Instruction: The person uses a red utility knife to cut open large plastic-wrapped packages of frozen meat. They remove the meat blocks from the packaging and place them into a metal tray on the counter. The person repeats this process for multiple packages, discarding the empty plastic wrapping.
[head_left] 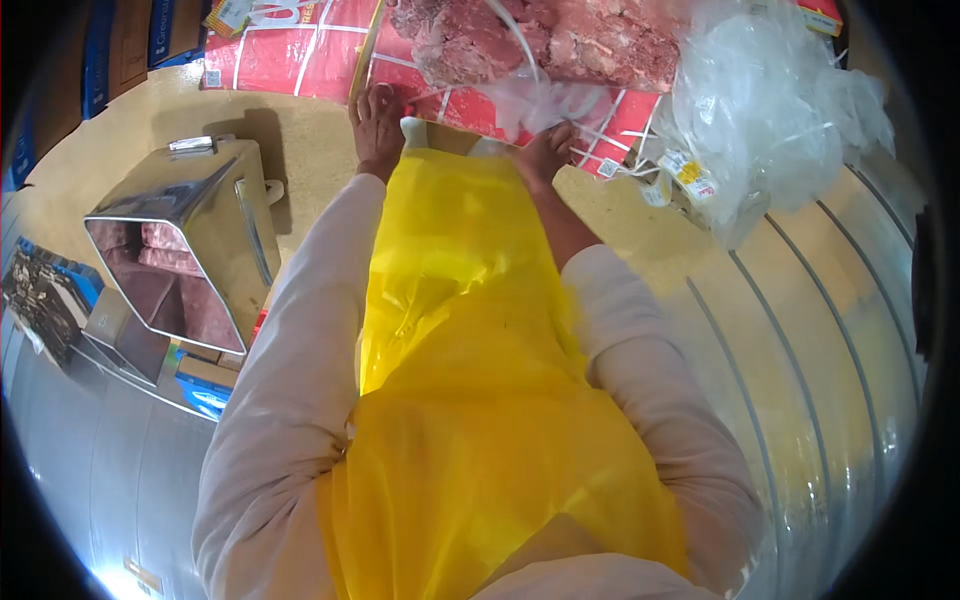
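Observation:
A red carton (470, 108) with white lines lies in front of me at the top, with large slabs of pinkish-red raw meat (610, 45) on it. My left hand (378, 125) is closed at its near left corner, fingertips against the edge. Further right, my right hand (547, 152) grips the same near edge with curled fingers, beside crumpled clear plastic; its fingertips are partly hidden. White strapping runs loosely over the meat and carton. Clear plastic sheeting (770, 100) bunches up at the carton's right end.
A shiny metal bin (215, 220) lies on its side at the left, with pink meat blocks showing in its mouth. Another red carton (290, 55) sits at the upper left, near brown and blue boxes (125, 50). Grooved metal flooring (800, 330) spreads along the right.

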